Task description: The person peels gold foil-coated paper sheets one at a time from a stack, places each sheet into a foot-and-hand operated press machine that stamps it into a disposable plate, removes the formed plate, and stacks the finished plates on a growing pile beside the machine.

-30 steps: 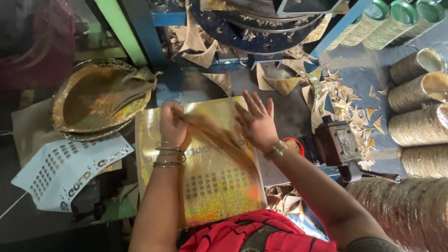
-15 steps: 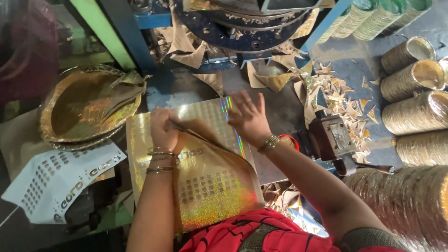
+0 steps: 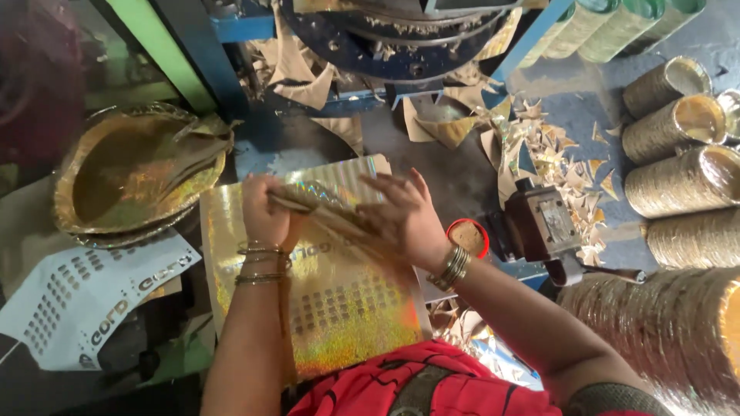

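Right now your left hand [image 3: 264, 212] is closed round the near end of a thin sheaf of gold holographic paper sheets [image 3: 327, 218] and your right hand [image 3: 405, 219] lies flat-fingered on it — seemingly to steady it — above the square stack of gold holographic sheets [image 3: 331, 300] on your lap.

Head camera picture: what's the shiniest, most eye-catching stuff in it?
The glittery gold sheet in the middle grabs the eye first, with the left hand and right hand rubbing a thin gold strip over it. On the left lie gold foil plates, and on the right lie long stacks of gold plates on their sides. Paper scraps litter the floor above.
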